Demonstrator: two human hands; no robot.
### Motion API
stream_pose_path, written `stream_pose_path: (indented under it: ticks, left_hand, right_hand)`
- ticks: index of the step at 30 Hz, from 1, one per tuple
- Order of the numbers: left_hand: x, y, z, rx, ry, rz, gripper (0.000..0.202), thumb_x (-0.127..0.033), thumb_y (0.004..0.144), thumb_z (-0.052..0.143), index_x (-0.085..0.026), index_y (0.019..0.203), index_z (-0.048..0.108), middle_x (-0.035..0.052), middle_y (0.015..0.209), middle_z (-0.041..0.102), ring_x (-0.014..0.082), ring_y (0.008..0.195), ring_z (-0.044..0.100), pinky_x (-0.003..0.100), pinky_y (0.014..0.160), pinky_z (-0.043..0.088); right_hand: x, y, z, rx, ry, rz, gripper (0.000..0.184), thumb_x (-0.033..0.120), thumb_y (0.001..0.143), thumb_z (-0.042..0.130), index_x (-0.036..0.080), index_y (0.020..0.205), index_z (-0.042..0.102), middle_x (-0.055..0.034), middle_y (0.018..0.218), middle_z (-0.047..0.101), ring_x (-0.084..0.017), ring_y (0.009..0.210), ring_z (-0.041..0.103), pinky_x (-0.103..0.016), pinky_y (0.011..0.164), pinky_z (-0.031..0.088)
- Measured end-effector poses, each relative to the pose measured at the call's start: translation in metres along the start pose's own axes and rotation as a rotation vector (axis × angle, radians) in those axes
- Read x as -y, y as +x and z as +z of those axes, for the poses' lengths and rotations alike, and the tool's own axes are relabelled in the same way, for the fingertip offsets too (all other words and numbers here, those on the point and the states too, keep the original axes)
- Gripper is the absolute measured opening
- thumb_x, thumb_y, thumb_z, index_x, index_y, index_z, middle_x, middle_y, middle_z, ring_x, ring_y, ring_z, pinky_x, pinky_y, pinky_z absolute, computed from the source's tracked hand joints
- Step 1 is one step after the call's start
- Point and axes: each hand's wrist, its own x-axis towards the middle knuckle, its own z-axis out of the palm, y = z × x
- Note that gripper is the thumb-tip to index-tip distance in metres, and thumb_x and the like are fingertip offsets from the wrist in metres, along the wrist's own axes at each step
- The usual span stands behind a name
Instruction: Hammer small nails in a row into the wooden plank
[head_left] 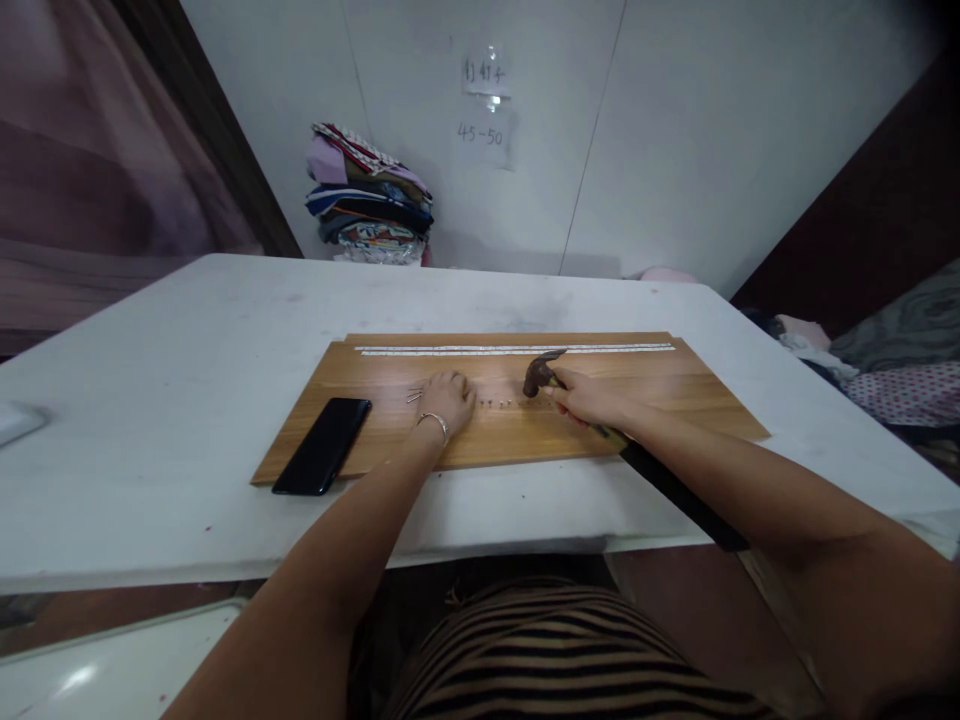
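Brown wood-grain rectangular board (690, 400) bearing a row of small metal nails (501, 404)

The board lies flat on a white-covered table (187, 350), near its front edge. Right hand (589, 398): fingers closed firmly around the handle of a claw hammer (652, 470) with dark metal head and yellow-and-black shaft, gripped close to the head. The hammer head is over the board, toward the right of the nail row; contact with the surface cannot be determined. Left hand (448, 400), a slim pale bracelet (444, 425) at its wrist: palm down on the board at the row's left end, fingers bent and close together; whether they hold anything cannot be told. Loose silvery nails (414, 396) lie just beside it, to the left. A black rectangular smartphone (324, 447) rests on the board's front left corner. Two long white strips (517, 349) run parallel along the far side.
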Motion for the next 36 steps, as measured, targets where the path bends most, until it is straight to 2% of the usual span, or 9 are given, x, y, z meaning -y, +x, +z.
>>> stream_pose_path:
  ticks: [7,16,22,36]
  left_hand:
    - [-0.0013,-0.0001,-0.0028,0.011,0.028,0.011,0.028,-0.033,0.094,0.048,-0.017,0.101,0.069,0.0142,0.116,0.066,0.0281,0.115,0.057,0.04,0.101,0.043]
    - [-0.0021,-0.001,-0.0052,0.018,0.057,0.006,0.03,-0.034,0.095,0.045,-0.017,0.102,0.069,0.0141,0.118,0.067,0.0293,0.116,0.057,0.042,0.101,0.043]
    - [-0.0022,0.0,-0.0056,0.025,0.054,0.006,0.029,-0.034,0.094,0.046,-0.018,0.102,0.069,0.0141,0.118,0.067,0.0294,0.116,0.057,0.042,0.102,0.043]
    - [-0.0008,0.0009,-0.0026,0.016,0.054,-0.005,0.03,-0.035,0.095,0.045,-0.018,0.104,0.069,0.0137,0.12,0.066,0.0281,0.117,0.057,0.04,0.102,0.042]
  right_hand:
    - [0.0002,0.0013,-0.0046,-0.008,0.051,-0.028,0.01,0.031,0.101,0.047,0.021,0.101,0.049,0.0046,0.068,0.053,-0.008,0.039,0.045,-0.022,0.037,0.036]
    - [0.0053,-0.0066,-0.0014,-0.021,-0.033,-0.004,0.013,0.03,0.099,0.05,0.018,0.104,0.055,0.0009,0.071,0.058,-0.008,0.046,0.047,-0.019,0.042,0.036]
    - [0.0019,-0.0008,-0.004,-0.015,0.033,-0.037,0.014,0.031,0.1,0.047,0.02,0.106,0.053,0.003,0.069,0.055,-0.008,0.042,0.045,-0.02,0.039,0.035]
    - [0.0089,-0.0064,-0.0018,-0.011,0.012,-0.004,0.009,0.028,0.1,0.049,0.02,0.1,0.052,0.0037,0.067,0.055,-0.008,0.042,0.045,-0.02,0.038,0.035]
